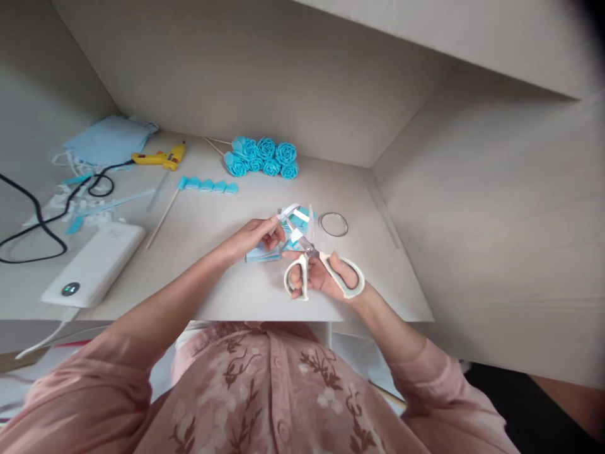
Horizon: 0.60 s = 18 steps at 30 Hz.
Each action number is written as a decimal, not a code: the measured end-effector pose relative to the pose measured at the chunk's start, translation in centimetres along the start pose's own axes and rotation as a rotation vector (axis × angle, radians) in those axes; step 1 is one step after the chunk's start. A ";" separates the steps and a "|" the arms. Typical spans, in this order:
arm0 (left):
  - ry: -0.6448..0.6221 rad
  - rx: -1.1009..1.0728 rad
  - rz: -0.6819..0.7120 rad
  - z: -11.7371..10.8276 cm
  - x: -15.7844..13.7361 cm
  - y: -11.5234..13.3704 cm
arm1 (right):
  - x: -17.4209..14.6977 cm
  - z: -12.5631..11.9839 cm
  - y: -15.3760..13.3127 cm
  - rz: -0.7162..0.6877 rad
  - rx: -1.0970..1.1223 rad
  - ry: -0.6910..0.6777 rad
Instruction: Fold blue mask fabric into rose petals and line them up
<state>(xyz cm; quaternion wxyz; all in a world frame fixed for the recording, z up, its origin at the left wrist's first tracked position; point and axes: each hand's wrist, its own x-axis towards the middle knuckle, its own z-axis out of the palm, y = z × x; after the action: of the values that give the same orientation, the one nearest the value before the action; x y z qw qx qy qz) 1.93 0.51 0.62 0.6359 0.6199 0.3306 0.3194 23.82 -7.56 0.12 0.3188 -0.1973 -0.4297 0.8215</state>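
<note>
From my end, the left hand (265, 233) pinches a pale strip (288, 211), which juts out past its fingers toward the right; I judge it light, limp and easily creased, best held near one end. Blue pieces (302, 226) lie on the table (222, 221) below. Further right, the scissors (309, 250) spread their blades near the strip: stiff, heavier, probably smooth, to be taken by the loops. My right hand (326, 277) grips them there, thumb and fingers through.
</note>
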 end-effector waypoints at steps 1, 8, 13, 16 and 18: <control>-0.009 -0.013 0.001 0.0 0.0 -0.1 | 0.0 0.0 0.1 0.011 -0.004 -0.005; -0.062 -0.094 -0.003 -0.2 0.2 -0.9 | -0.1 -0.4 0.6 0.067 -0.016 0.003; -0.087 -0.112 0.009 -0.1 0.1 -1.1 | 0.2 -0.5 0.7 0.078 -0.016 0.010; -0.071 -0.183 0.006 -0.1 0.3 -1.2 | 0.3 -0.5 0.6 0.089 -0.026 -0.008; -0.028 -0.246 0.000 -0.2 0.5 -1.1 | 0.3 -0.5 0.5 0.092 -0.027 -0.019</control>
<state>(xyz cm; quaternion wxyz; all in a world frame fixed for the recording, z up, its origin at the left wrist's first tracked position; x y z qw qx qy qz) 2.08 0.98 -0.50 0.7116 0.5418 0.2799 0.3488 23.70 -7.27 -0.59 0.2737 -0.2133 -0.4342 0.8313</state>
